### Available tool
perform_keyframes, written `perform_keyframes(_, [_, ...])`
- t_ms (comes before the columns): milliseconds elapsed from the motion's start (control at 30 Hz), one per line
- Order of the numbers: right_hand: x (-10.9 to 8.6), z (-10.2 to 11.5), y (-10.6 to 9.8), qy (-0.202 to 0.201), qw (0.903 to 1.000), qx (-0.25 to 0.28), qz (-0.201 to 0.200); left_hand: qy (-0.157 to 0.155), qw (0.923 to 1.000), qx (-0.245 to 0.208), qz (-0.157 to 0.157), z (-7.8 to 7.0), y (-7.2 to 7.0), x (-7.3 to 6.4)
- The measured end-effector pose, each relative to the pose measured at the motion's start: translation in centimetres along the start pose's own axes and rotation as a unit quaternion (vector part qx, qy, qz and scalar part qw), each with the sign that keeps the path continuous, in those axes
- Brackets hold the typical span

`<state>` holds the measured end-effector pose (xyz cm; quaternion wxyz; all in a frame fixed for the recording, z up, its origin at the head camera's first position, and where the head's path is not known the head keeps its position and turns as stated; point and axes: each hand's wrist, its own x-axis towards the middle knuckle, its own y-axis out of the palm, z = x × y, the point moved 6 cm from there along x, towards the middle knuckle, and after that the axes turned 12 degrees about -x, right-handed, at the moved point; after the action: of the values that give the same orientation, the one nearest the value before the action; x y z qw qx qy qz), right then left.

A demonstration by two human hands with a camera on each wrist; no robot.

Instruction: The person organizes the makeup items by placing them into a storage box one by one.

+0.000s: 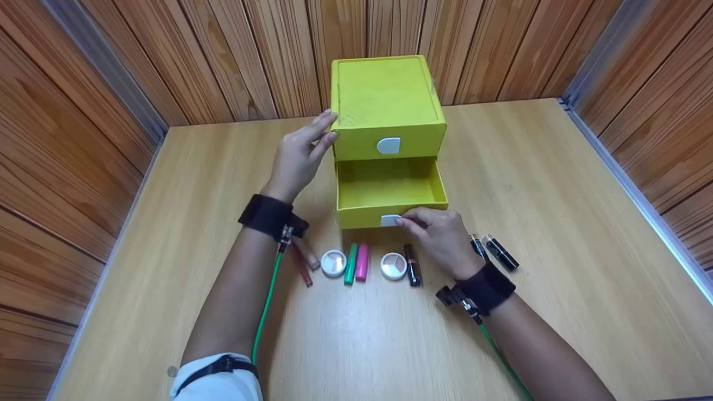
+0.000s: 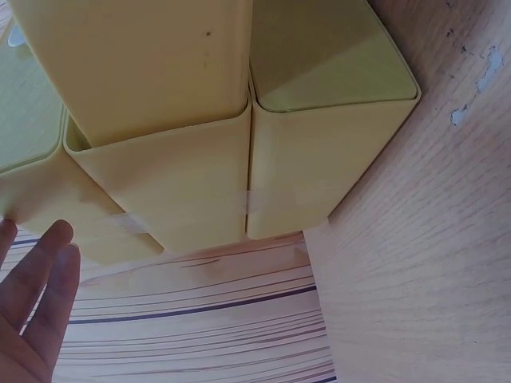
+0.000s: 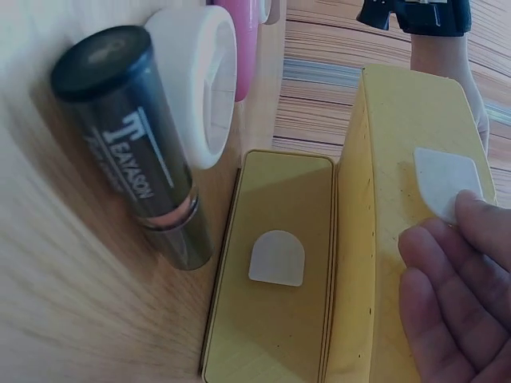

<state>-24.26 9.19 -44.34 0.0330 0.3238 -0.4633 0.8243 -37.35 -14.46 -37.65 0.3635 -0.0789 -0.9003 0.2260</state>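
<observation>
Has the yellow cabinet (image 1: 387, 92) at twelve o'clock on the wooden table (image 1: 345, 345). Pinches the white handle (image 1: 388, 220) at six o'clock on its pulled-out drawer (image 1: 359, 219) with the right hand (image 1: 443, 236). Touches the cabinet's nine o'clock side with the left hand (image 1: 296, 157), loosely extended, not gripping. Has two round compacts (image 1: 394, 266), a green tube (image 1: 350, 264), a pink tube (image 1: 361, 263) and a dark lipstick (image 1: 412, 265) just in front, at six o'clock.

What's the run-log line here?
left hand: touching yellow cabinet | right hand: pinching white tab | middle drawer: pulled out | cosmetics: on table
</observation>
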Motion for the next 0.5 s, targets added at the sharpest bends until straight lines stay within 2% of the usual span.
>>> perform_keyframes(233, [-0.39,-0.13,0.39,0.013,0.9999,0.006,0.0,-0.002,0.9999,-0.01,-0.001,0.02,0.02,-0.03])
perform_keyframes(500, [-0.49,0.17,0.0,-0.005,1.0,-0.005,-0.003,-0.001,0.9998,-0.021,0.0,-0.07,0.02,0.0])
